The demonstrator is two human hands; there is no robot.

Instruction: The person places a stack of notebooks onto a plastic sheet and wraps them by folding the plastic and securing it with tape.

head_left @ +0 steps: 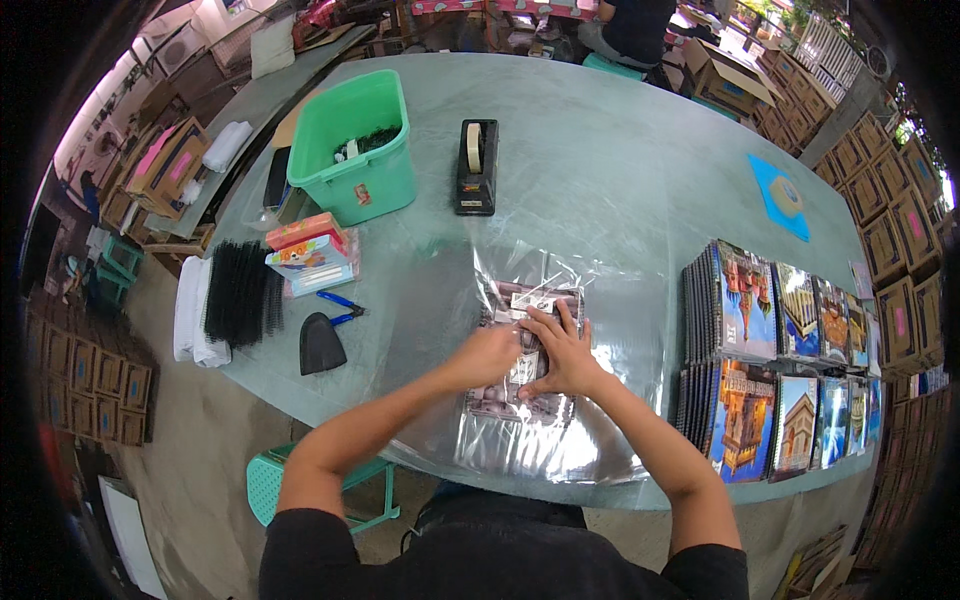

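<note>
A notebook with a brownish, photo-printed cover (545,402) lies in front of me on a wide clear plastic sheet (625,290). Shiny plastic also shows around its top edge; whether it covers the whole notebook I cannot tell. My right hand (563,352) rests on the cover with its fingers spread. Beside it, on the cover's left part, my left hand (488,357) is closed, slightly blurred; anything in its fingers is hidden. Beyond the notebook stands a black tape dispenser (478,190) with a roll in it.
Stacks of spiral notebooks (740,415) stand at the right. To the left are a green bin (370,195), black spiral coils (235,295), small boxes (305,255), blue-handled cutters (343,303) and a black pouch (322,345). A tape roll (787,197) lies far right. Another person (637,30) sits beyond the table.
</note>
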